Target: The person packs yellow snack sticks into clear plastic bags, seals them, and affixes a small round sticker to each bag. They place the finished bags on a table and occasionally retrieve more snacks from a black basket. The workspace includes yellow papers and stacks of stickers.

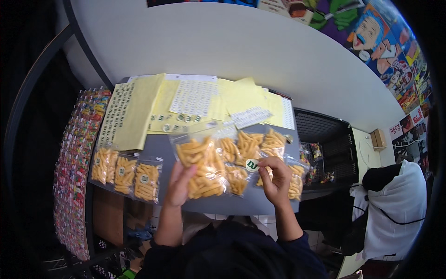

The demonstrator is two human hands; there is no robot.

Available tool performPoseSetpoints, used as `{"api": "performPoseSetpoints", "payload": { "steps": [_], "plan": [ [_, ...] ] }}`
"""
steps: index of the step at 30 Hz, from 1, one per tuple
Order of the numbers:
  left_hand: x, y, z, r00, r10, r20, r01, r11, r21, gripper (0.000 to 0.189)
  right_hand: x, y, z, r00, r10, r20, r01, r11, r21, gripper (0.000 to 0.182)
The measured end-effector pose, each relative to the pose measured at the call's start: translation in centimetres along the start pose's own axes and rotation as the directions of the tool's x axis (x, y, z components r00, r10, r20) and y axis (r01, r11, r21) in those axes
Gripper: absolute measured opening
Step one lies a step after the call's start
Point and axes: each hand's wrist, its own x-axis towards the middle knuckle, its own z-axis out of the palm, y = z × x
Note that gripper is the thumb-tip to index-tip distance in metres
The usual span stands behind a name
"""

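Observation:
My left hand (179, 183) grips the left side of a clear zip bag (205, 167) filled with pale yellow stick-shaped pieces, held up above the grey table (195, 205). Between thumb and forefinger, my right hand (277, 177) pinches a round white sticker (251, 165) with green letters, just right of that bag and apart from it. Several similar bags (249, 143) without visible stickers lie behind and around my right hand. To the left, bags (147, 181) of the same sticks lie flat, with round stickers on their fronts.
Yellow backing sheets (240, 94) and white sticker sheets (191, 96) cover the table's back; one bears loose-spaced round stickers (197, 118). A black plastic crate (324, 129) with small colourful packets stands right. Packed colourful sachets (80, 150) line the left. White cloth (397, 216) drapes something at right.

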Motion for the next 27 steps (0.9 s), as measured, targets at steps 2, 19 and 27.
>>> {"api": "performPoseSetpoints", "payload": {
  "steps": [2, 19, 27],
  "plan": [
    [0.2, -2.4, 3.8, 0.996, -0.030, 0.079, 0.026, 0.998, 0.050, 0.039, -0.4, 0.4, -3.1, 0.999, -0.045, 0.004, 0.045, 0.999, 0.009, 0.012],
    [-0.3, -9.4, 14.9, 0.923, -0.229, 0.311, 0.110, 0.928, 0.357, 0.038, -1.7, 2.8, -13.0, 0.901, -0.377, 0.216, 0.419, 0.886, -0.199, 0.023],
    [-0.2, -10.2, 16.2, 0.892, -0.276, 0.359, 0.159, 0.933, 0.323, 0.035, -1.2, 3.3, -15.0, 0.862, -0.421, 0.281, 0.479, 0.858, -0.185, 0.018]
  ]
}}
